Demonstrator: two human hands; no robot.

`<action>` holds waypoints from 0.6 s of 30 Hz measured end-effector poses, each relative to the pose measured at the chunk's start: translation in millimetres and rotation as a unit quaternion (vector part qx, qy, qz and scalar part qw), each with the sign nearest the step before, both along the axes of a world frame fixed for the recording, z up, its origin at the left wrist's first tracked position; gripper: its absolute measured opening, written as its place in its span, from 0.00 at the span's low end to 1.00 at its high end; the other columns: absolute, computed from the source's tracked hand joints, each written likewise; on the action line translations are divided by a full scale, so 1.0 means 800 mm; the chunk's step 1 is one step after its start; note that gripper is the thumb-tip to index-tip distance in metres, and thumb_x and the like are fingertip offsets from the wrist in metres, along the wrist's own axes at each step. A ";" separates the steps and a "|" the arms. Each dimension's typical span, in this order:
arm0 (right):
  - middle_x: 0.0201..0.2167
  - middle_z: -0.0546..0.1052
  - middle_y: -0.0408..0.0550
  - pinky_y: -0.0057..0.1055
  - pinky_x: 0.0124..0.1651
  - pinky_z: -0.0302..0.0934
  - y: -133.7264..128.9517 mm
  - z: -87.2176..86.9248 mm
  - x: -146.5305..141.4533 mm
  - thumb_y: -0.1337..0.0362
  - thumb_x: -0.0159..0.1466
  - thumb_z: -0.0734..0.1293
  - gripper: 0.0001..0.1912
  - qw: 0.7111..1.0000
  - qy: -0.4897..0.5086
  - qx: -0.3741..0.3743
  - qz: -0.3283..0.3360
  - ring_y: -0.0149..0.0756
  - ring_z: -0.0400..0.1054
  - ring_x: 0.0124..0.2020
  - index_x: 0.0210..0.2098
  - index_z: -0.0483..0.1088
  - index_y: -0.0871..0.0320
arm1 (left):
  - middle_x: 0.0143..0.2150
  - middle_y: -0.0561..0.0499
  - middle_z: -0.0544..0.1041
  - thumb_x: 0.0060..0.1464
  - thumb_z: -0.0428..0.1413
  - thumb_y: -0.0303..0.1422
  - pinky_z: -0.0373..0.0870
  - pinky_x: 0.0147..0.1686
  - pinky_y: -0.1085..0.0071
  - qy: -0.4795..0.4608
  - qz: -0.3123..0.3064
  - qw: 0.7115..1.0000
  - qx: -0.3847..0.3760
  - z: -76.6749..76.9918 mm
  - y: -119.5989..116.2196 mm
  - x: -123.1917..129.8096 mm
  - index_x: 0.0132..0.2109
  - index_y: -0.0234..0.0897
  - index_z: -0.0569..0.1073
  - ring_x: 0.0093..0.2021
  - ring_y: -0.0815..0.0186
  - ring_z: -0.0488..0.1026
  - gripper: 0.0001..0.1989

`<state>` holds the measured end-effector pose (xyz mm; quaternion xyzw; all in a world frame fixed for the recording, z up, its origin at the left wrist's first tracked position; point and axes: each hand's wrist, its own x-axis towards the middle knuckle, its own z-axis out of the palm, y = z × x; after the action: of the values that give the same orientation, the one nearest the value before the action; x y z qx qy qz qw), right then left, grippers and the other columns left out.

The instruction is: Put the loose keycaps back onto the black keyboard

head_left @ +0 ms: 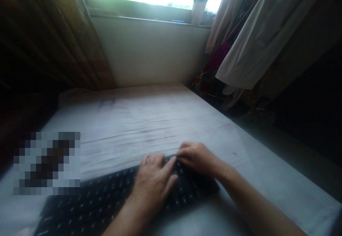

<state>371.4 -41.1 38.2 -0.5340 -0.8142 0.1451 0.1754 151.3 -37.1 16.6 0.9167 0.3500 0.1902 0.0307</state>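
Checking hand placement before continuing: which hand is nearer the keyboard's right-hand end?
The right hand, at the far edge of the keyboard; the left hand lies further left.

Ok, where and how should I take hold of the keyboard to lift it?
Probably take the keyboard by its two short ends: left hand from the left, right hand from the right, each curling under the edge. It is long and narrow and lies flat on the light sheet, so gripping both ends should keep it level.
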 end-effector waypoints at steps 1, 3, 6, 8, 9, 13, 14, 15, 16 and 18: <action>0.34 0.78 0.47 0.25 0.38 0.65 0.000 0.000 0.000 0.67 0.63 0.67 0.08 1.000 0.001 0.003 0.000 0.32 0.74 0.33 0.37 0.80 0.55 | 0.52 0.47 0.74 0.60 0.55 0.41 0.64 0.56 0.51 0.001 0.002 1.000 0.000 0.000 0.000 0.000 0.59 0.48 0.71 0.51 0.55 0.70 0.20; 0.33 0.78 0.47 0.24 0.38 0.64 0.000 0.000 -0.001 0.67 0.64 0.67 0.09 1.000 0.002 0.005 0.000 0.32 0.73 0.33 0.36 0.80 0.54 | 0.52 0.46 0.74 0.60 0.55 0.41 0.64 0.55 0.51 0.004 0.003 1.000 -0.001 0.000 0.000 0.001 0.59 0.48 0.71 0.51 0.55 0.69 0.20; 0.33 0.79 0.47 0.24 0.37 0.64 -0.002 0.002 -0.003 0.67 0.64 0.66 0.09 1.000 0.008 -0.004 -0.008 0.31 0.73 0.32 0.37 0.81 0.54 | 0.53 0.46 0.73 0.60 0.56 0.40 0.63 0.56 0.51 0.011 0.002 1.000 -0.007 0.000 0.000 0.001 0.60 0.48 0.70 0.52 0.54 0.69 0.21; 0.34 0.79 0.46 0.24 0.38 0.64 -0.002 0.005 -0.003 0.67 0.64 0.66 0.10 1.000 0.020 -0.018 -0.012 0.31 0.73 0.32 0.38 0.81 0.54 | 0.53 0.46 0.73 0.60 0.56 0.40 0.63 0.56 0.50 0.012 0.001 1.000 -0.006 0.001 0.000 0.001 0.60 0.48 0.70 0.52 0.54 0.69 0.21; 0.34 0.79 0.47 0.25 0.38 0.64 -0.001 0.006 -0.003 0.66 0.64 0.66 0.10 0.999 0.028 -0.027 -0.013 0.32 0.73 0.33 0.38 0.81 0.54 | 0.53 0.46 0.73 0.60 0.56 0.40 0.63 0.56 0.50 0.012 0.000 1.000 -0.002 0.001 0.000 0.001 0.59 0.48 0.70 0.52 0.54 0.69 0.21; 0.32 0.80 0.46 0.26 0.39 0.64 0.002 0.007 -0.006 0.66 0.62 0.68 0.07 0.994 0.065 -0.053 -0.065 0.33 0.73 0.34 0.35 0.80 0.56 | 0.52 0.47 0.74 0.60 0.56 0.39 0.64 0.55 0.51 0.010 -0.001 1.000 0.000 0.003 0.000 0.001 0.58 0.47 0.70 0.51 0.55 0.69 0.20; 0.31 0.80 0.46 0.26 0.38 0.64 0.002 0.006 -0.007 0.66 0.61 0.69 0.06 0.993 0.069 -0.053 -0.084 0.33 0.73 0.33 0.33 0.80 0.56 | 0.51 0.47 0.74 0.60 0.56 0.39 0.64 0.55 0.51 0.009 -0.001 1.000 -0.001 0.003 0.000 0.002 0.59 0.47 0.70 0.50 0.55 0.69 0.20; 0.30 0.80 0.46 0.27 0.38 0.64 0.003 0.005 -0.008 0.66 0.61 0.69 0.05 0.991 0.070 -0.053 -0.100 0.33 0.73 0.33 0.32 0.79 0.56 | 0.51 0.47 0.74 0.60 0.56 0.40 0.63 0.55 0.51 0.008 -0.001 1.000 0.000 0.004 0.000 0.002 0.59 0.47 0.70 0.50 0.55 0.69 0.20; 0.30 0.79 0.45 0.27 0.37 0.63 0.003 0.004 -0.009 0.67 0.60 0.69 0.05 0.990 0.069 -0.052 -0.109 0.33 0.73 0.32 0.31 0.79 0.57 | 0.51 0.47 0.74 0.60 0.55 0.40 0.63 0.55 0.51 0.007 -0.002 1.000 0.001 0.004 -0.001 0.002 0.59 0.47 0.70 0.51 0.55 0.69 0.20; 0.28 0.79 0.44 0.27 0.35 0.63 0.003 0.003 -0.011 0.67 0.60 0.69 0.05 0.989 0.066 -0.054 -0.116 0.33 0.72 0.30 0.29 0.78 0.56 | 0.52 0.46 0.73 0.60 0.55 0.41 0.63 0.56 0.51 0.008 -0.003 1.000 0.002 0.003 -0.001 0.003 0.59 0.47 0.70 0.51 0.55 0.69 0.20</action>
<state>362.9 -38.8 40.6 -0.6232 -0.7240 0.2028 0.2153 153.5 -37.8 19.3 0.9192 0.3474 0.1835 0.0263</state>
